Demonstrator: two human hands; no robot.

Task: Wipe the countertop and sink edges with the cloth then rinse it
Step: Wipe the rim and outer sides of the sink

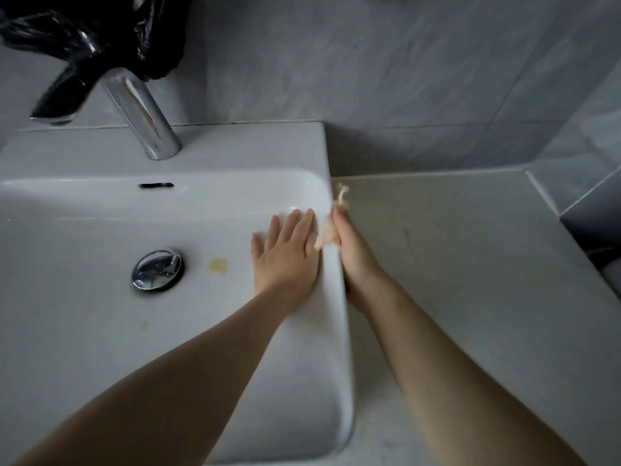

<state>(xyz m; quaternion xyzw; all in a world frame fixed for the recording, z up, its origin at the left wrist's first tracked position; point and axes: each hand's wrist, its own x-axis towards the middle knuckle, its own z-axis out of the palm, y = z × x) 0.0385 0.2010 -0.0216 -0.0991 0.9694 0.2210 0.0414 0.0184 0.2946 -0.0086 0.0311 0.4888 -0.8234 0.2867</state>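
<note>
Wiping the right edge of the sink looks like the step in hand, at centre frame. The right hand holds the bunched cloth against the rim's outer side, just above the tabletop; its thumb is hidden. The left hand lies flat, fingers straight, on the inner wall. Best to keep the cloth pressed firmly and draw it along the whole edge, then rinse under the tap, upper left.
</note>
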